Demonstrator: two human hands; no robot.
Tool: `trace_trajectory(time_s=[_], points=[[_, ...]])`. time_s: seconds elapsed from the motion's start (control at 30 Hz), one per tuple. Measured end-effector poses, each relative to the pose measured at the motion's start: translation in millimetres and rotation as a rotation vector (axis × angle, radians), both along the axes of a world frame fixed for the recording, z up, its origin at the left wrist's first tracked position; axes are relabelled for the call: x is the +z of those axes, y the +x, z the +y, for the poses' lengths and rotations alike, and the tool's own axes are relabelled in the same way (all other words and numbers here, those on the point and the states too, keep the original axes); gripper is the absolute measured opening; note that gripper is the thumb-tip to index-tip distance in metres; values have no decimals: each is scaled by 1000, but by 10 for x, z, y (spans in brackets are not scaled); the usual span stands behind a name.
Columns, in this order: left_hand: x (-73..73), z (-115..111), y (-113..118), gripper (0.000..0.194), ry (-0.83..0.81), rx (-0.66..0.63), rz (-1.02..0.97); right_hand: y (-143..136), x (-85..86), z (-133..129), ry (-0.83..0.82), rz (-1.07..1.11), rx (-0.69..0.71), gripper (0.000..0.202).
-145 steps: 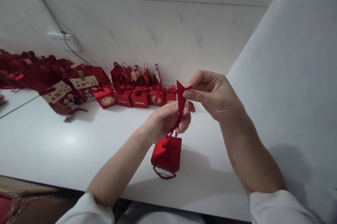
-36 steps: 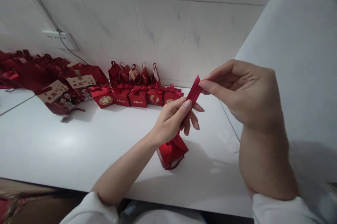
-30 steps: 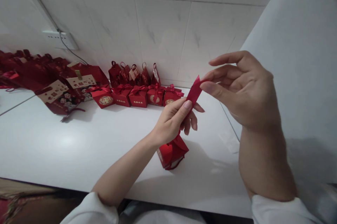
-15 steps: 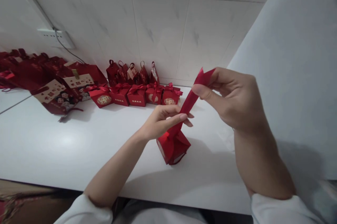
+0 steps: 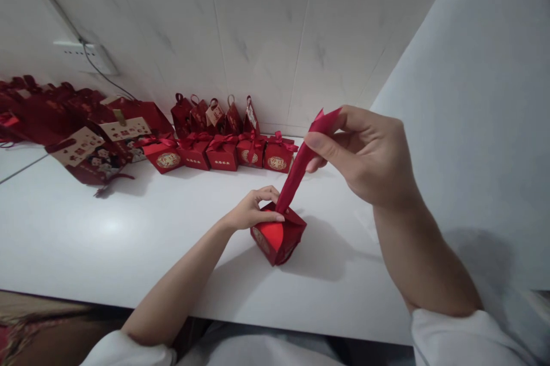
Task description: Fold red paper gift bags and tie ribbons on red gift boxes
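Observation:
A small red gift box [image 5: 275, 240] with a gold emblem on one side stands on the white table in front of me. From its top a red ribbon [image 5: 294, 180] runs up to the right, stretched out. My right hand [image 5: 369, 154] pinches the upper ends of that ribbon between thumb and fingers. Down at the box top, my left hand [image 5: 253, 211] is closed on the folded flaps where the ribbon comes out. Its thumb lies in front and its fingers curl behind, partly hidden.
Several finished red boxes with bows [image 5: 221, 154] line up behind, with small triangular bags [image 5: 215, 117] against the tiled wall. Larger red gift bags [image 5: 92, 151] stand at the left. A power strip [image 5: 86, 58] hangs there with a cable. A pale panel [image 5: 468, 125] bounds the right side.
My left hand has slid down the ribbon to the box top. The right hand, holding the ribbon ends, has shifted slightly left. The ribbon is bunched narrower.

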State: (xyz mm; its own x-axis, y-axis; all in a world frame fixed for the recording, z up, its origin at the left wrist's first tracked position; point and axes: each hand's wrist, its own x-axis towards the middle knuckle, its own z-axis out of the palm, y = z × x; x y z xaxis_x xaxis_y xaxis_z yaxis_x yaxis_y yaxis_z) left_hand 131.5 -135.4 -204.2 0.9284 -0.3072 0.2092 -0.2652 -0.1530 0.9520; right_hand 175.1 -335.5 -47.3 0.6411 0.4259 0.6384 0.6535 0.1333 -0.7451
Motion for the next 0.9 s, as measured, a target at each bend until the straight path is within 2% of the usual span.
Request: trace_trajectory(time_s=[0.1,0.2,0.37,0.63,0.73,0.8,0.87,0.9], points=[[-98,48,16,22,-21,36,6,55,-51,-26,-15,29,-9,15],[-128,82,12,23,19,28,28,104,-97,-52,-11,33,-18,16],[-80,104,37,24,107,-85,84,115,-119,-65,-13,38,-42,17],[-30,60,58,20,172,-159,149,13,-154,-30,-33,153,7,19],[-27,41,58,20,165,-175,169,99,-277,13,-7,229,86,21],[-29,37,62,21,151,-183,193,219,-425,31,-38,312,190,28],[-33,40,68,21,149,-185,205,351,-630,24,-161,422,276,44],[-35,43,70,21,159,-179,201,406,-748,9,-267,474,284,41]])
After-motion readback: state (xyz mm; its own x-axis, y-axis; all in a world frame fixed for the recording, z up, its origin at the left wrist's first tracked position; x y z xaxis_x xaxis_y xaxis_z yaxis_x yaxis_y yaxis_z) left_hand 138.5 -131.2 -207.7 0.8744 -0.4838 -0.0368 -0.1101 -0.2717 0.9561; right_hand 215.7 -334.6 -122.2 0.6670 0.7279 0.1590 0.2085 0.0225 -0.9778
